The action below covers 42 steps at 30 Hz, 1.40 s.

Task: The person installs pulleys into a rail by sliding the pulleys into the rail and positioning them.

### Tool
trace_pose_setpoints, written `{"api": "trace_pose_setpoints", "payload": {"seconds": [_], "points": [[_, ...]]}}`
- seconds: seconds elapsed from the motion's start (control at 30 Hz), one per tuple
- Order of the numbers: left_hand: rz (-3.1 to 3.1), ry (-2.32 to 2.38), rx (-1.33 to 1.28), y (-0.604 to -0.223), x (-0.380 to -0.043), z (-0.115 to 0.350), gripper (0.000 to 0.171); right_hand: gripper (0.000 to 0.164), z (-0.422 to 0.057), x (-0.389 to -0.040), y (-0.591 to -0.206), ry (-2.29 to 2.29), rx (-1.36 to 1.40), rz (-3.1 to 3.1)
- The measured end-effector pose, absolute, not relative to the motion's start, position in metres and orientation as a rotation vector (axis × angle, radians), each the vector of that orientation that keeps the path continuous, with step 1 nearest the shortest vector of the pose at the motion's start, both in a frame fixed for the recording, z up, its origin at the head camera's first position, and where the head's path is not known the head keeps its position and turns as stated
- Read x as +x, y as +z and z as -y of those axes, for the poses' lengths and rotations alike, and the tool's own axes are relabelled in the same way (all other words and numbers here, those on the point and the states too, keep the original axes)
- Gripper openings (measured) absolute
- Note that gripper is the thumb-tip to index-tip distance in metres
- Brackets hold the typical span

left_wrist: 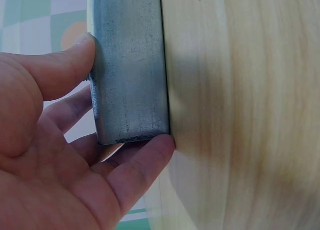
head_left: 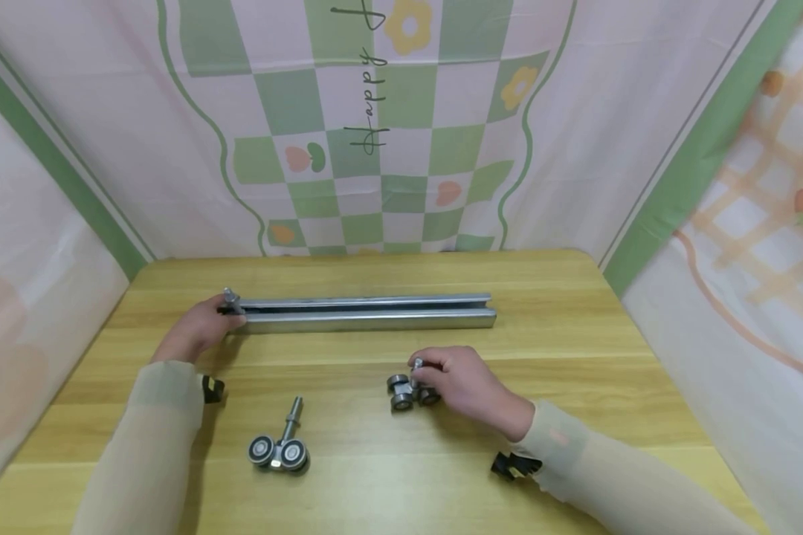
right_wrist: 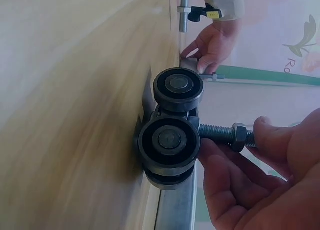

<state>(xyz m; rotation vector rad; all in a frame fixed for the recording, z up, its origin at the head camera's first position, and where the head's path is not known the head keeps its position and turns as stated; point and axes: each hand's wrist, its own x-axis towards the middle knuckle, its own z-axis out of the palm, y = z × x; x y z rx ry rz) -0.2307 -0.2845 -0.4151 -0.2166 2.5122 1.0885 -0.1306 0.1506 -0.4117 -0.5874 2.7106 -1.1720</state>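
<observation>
A silver metal channel track (head_left: 368, 320) lies across the table, its slot facing up. At its left end my left hand (head_left: 197, 327) grips it, thumb along the upper edge and fingers around the end face in the left wrist view. A threaded bolt (head_left: 230, 299) stands up from the slot beside that hand; whatever it joins inside is hidden. Between thumb and fingers, my right hand (head_left: 471, 383) pinches the bolt of a roller trolley (right_wrist: 170, 140), wheels down, in front of the track. Another roller trolley (head_left: 278, 452) rests nearer the front left, its bolt pointing up and away.
The wooden table (head_left: 555, 319) carries all these parts. Behind it hangs a checkered curtain (head_left: 401, 156), with more fabric on both sides. A black wrist strap (head_left: 515, 466) hangs below the right sleeve, another strap (head_left: 212, 388) beside the left.
</observation>
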Motion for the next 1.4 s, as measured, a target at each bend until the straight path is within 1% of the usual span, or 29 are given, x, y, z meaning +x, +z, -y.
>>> {"api": "trace_pose_setpoints", "payload": {"seconds": [0.3,0.5,1.0,1.4], "points": [[-2.531,1.068,-0.216,-0.412,-0.228,0.282,0.077,0.016,-0.170,-0.132,-0.413,-1.152,-0.563,-2.784],[-2.536,1.057,-0.207,-0.412,-0.228,0.281,0.078,0.019,-0.187,-0.132,-0.413,-1.175,-0.473,-2.790],[-2.537,1.053,-0.201,-0.415,-0.231,0.284,0.078,0.020,-0.234,-0.134,-0.411,-1.163,-0.293,-2.857],[-2.537,1.058,-0.209,-0.416,-0.233,0.285,0.078,0.027,-0.267,-0.133,-0.411,-1.115,-0.172,-2.910]]}}
